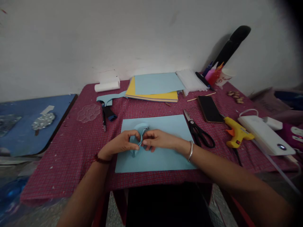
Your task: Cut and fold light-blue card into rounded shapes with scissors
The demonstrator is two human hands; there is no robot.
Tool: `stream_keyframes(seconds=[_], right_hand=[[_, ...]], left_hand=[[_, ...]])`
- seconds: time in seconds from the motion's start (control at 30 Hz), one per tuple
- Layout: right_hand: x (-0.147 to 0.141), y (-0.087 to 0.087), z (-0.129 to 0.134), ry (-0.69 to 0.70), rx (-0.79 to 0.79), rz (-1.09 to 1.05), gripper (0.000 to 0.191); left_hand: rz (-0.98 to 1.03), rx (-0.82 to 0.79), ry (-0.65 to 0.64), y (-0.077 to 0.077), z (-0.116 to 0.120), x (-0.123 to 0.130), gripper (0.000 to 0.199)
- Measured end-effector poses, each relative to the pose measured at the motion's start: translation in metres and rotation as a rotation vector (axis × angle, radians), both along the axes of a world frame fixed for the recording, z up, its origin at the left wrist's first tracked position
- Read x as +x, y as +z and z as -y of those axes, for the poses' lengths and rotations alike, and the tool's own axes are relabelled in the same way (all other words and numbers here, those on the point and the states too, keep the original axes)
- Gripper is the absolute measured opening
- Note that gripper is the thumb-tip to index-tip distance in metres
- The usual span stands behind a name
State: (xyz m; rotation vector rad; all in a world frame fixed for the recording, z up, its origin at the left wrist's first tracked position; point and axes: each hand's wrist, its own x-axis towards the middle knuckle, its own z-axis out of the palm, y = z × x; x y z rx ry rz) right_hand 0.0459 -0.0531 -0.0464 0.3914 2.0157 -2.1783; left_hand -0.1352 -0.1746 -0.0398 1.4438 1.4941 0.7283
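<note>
A folded light-blue paper piece (pixel 141 128) is held between both hands, over a light-blue sheet (pixel 165 157) lying flat on the table. My left hand (pixel 125 141) pinches its left side with thumb and fingers. From the right, my right hand (pixel 157 139) has curled fingers closed at the paper's edge. Black-handled scissors (pixel 200 134) lie by the sheet's right edge.
Stacked coloured papers (pixel 153 96) lie at the back of the red checked table (pixel 78 151), with blue scraps (pixel 105 98) beside them. A phone (pixel 209 108), yellow glue gun (pixel 238 134) and white power bank (pixel 265 134) are right; a marker (pixel 104 121) is left.
</note>
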Motion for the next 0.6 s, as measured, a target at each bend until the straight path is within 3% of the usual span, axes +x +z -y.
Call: stream_keyframes(seconds=[0.33,0.6], right_hand=[[-0.0009,0.0048,0.0022,-0.032,0.006,0.029,0.025],[-0.0029,-0.0037,0.0016,-0.045,-0.001,0.006,0.031]], left_hand=[[-0.024,0.007,-0.005,-0.0018,-0.0024,0.0041,0.034],[-0.025,-0.021,-0.012,-0.0014,-0.0025,0.0020,0.032]])
